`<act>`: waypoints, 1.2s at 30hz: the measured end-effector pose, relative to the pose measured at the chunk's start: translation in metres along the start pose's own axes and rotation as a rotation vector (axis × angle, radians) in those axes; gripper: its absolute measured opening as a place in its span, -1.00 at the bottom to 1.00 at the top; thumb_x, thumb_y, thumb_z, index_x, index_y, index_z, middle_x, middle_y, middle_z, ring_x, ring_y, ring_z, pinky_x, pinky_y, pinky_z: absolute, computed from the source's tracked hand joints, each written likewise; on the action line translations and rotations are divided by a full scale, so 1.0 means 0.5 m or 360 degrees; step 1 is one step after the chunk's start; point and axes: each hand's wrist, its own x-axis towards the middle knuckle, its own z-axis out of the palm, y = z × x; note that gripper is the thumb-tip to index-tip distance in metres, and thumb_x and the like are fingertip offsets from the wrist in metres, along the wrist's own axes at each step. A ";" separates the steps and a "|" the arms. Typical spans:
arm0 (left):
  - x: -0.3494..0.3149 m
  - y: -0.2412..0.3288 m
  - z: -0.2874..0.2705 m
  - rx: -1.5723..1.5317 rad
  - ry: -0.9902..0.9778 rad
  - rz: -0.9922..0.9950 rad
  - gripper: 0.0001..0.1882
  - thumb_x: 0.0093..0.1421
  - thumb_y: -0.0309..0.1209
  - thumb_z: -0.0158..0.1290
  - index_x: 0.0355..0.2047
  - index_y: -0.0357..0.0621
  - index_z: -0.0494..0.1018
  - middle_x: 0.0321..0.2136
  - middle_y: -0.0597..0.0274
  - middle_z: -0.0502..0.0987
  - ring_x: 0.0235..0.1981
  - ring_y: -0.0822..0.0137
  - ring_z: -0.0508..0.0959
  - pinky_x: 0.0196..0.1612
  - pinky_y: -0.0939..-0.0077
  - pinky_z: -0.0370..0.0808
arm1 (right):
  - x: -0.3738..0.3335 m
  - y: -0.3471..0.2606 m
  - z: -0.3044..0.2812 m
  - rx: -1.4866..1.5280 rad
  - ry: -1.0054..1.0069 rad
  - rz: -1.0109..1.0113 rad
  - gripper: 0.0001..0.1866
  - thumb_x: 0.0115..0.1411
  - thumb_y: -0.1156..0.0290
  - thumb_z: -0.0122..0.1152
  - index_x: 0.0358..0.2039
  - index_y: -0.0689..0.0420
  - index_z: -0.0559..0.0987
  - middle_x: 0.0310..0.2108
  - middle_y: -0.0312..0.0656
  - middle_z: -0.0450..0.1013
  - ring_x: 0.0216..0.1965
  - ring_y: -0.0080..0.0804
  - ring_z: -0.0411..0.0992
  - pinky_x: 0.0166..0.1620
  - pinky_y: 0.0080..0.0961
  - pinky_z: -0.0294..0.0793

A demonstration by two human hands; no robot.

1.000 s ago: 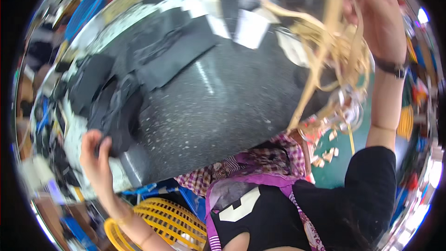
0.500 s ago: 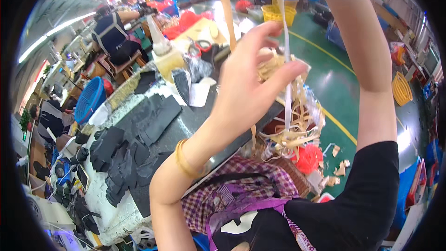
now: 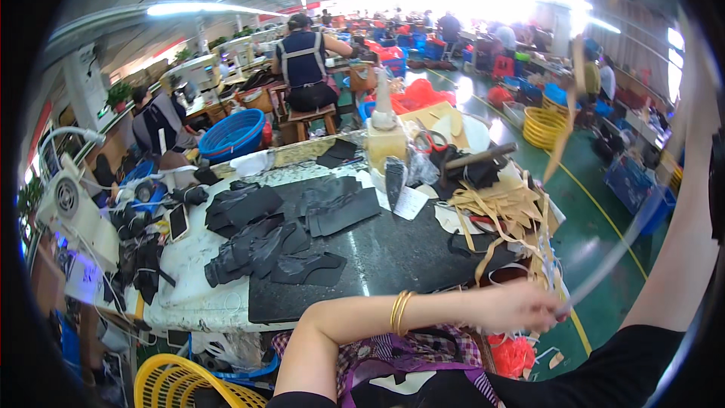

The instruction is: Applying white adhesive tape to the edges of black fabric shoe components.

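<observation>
My left hand (image 3: 521, 307), with gold bangles (image 3: 400, 313) at the wrist, is at the right front corner of the bench. Its fingers are closed and somewhat blurred on the lower end of a long whitish strip (image 3: 615, 257). The strip slants up and right toward my raised right arm (image 3: 680, 257), whose hand lies beyond the picture's edge. A tan strip (image 3: 563, 136) dangles in the air above the bench corner. Beyond my left hand, a tangled heap of tan strips (image 3: 502, 208) spills over the bench's right edge.
Black cut pieces (image 3: 310, 268) lie in stacks on the dark board (image 3: 393, 264). Behind them stand a yellowish block with a cone (image 3: 385, 136), and red-handled scissors (image 3: 430, 141). A yellow basket (image 3: 170, 381) sits at lower left, a blue basket (image 3: 234, 136) further back. A co-worker (image 3: 302, 60) sits ahead.
My view has lifted and swung, showing more of the bench and room. My left hand, loosely open before, is lower and closed on the whitish strip. My right arm is further right.
</observation>
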 end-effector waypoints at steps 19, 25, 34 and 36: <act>-0.402 -0.063 -0.140 -0.0850 0.1605 0.0193 -0.43 0.40 0.02 -0.30 0.10 -0.22 0.32 -0.14 0.13 0.52 -0.22 0.28 0.58 -0.02 0.32 0.50 | -0.410 0.256 0.389 0.1090 -0.1333 0.1363 -0.81 0.28 0.32 0.12 -0.23 0.19 0.48 -0.41 -0.28 0.50 -0.44 -0.59 0.52 -0.37 -0.66 0.52; -0.535 -0.024 -0.087 0.0051 0.2272 -0.0167 -0.70 0.36 -0.23 -0.08 -0.30 -0.21 0.49 -0.18 0.08 0.53 -0.09 0.27 0.54 -0.01 0.38 0.48 | -0.481 0.357 0.426 0.1114 -0.0667 0.1343 -0.82 0.28 0.33 0.06 -0.22 0.18 0.44 -0.37 -0.27 0.49 -0.32 -0.54 0.49 -0.17 -0.53 0.46; -0.584 0.052 0.047 -0.0220 0.2176 0.0353 -0.64 0.40 -0.11 -0.19 -0.41 -0.11 0.29 -0.76 0.30 0.29 -0.64 0.32 0.39 -0.04 0.10 0.48 | -0.490 0.325 0.467 0.2216 -0.0906 0.1635 -0.88 0.40 0.33 -0.09 -0.17 0.06 0.39 -0.66 -0.52 0.10 -0.74 -0.74 0.01 -0.70 -0.74 0.01; -0.574 0.046 0.081 -0.0180 0.2304 -0.0068 -0.64 0.41 -0.16 -0.19 -0.37 -0.23 0.31 -0.70 0.40 0.24 -0.67 0.48 0.32 -0.29 0.36 0.51 | -0.506 0.266 0.470 0.1249 -0.1290 0.1571 -0.86 0.38 0.29 -0.03 -0.17 0.05 0.39 -0.70 -0.57 0.10 -0.74 -0.81 0.01 -0.67 -0.76 -0.02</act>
